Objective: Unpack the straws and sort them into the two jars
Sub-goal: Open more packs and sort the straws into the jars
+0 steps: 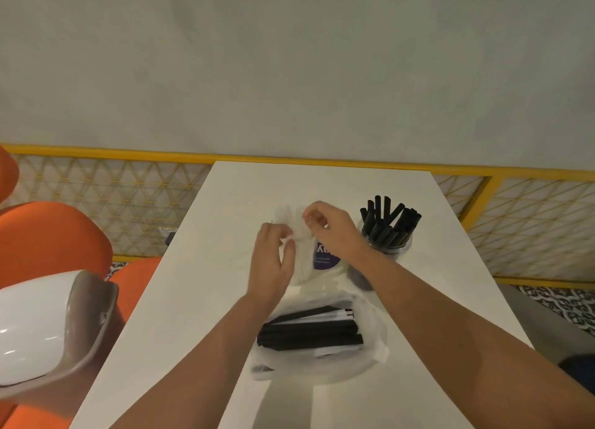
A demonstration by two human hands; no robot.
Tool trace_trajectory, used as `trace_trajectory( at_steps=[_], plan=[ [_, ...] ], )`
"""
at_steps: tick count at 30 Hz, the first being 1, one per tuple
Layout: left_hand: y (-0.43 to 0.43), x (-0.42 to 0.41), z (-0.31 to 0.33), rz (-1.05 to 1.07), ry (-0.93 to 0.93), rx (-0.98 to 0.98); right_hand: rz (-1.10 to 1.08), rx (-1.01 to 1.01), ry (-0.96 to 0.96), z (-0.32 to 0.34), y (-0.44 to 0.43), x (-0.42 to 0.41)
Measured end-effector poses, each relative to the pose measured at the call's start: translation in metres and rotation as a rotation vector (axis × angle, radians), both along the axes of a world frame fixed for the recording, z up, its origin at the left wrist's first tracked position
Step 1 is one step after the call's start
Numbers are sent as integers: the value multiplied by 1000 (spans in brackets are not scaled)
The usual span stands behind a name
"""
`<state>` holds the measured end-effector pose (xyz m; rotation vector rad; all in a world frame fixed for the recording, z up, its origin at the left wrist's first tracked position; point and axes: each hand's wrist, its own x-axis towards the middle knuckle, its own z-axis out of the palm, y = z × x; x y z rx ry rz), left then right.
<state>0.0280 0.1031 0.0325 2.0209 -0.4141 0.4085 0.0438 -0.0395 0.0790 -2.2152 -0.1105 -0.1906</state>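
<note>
Two hands [271, 263] [333, 232] on one straw packet [325, 261]

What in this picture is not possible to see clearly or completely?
Head view only:
- Label on the white packet: print too small, top covered by the right hand.
- Second jar: not found; the left hand, right hand and white packet may cover it.
- Straws in the bag: left ends behind the left forearm, so no count.
- Jar of black straws: its near left side behind the right wrist.
</note>
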Motion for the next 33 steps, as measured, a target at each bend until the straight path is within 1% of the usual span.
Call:
trace_trajectory(
  at_steps=[2, 4, 5, 7, 8, 9, 11, 13, 15, 17, 19, 20, 22, 24, 29, 31, 33],
  plan=[
    [-4, -16, -11, -152, 44, 74, 85, -54, 116, -8, -2, -11],
    [-9, -27, -25, -277, 184, 227, 81, -102, 164, -21, -5, -22],
    [-11, -32, -32, -317, 255, 354, 71, -108, 203, -28, -7, -27],
    [-13, -40, -49, -351, 382, 676, 97, -147, 353, -41, -10, -37],
    [-12, -44, -57, -346, 433, 783, 129, -207, 434, -50, -11, -41],
    [-11, -47, -63, -333, 469, 829, 160, -300, 486, -60, -13, -45],
    [-9, -49, -76, -291, 466, 874, 203, -465, 517, -80, -18, -54],
    [-8, -47, -83, -233, 412, 959, 232, -490, 530, -96, -21, -63],
    [-6, -45, -84, -174, 381, 992, 243, -481, 533, -105, -22, -67],
    [-5, -42, -87, -149, 366, 996, 210, -554, 512, -112, -24, -67],
    [-4, -41, -89, -152, 372, 991, 178, -709, 456, -116, -26, -65],
    [-3, -40, -88, -155, 382, 980, 180, -786, 429, -117, -26, -63],
    [-1, -39, -88, -147, 383, 967, 205, -867, 400, -119, -26, -63],
    [0, -38, -88, -129, 365, 989, 220, -873, 382, -121, -25, -63],
    [3, -27, -85, -104, 414, 1050, 225, -731, 399, -124, -25, -63],
    [3, -24, -84, -128, 414, 1107, 217, -708, 422, -122, -27, -61],
    [3, -23, -85, -166, 446, 1080, 199, -717, 418, -120, -29, -60]
  ],
)
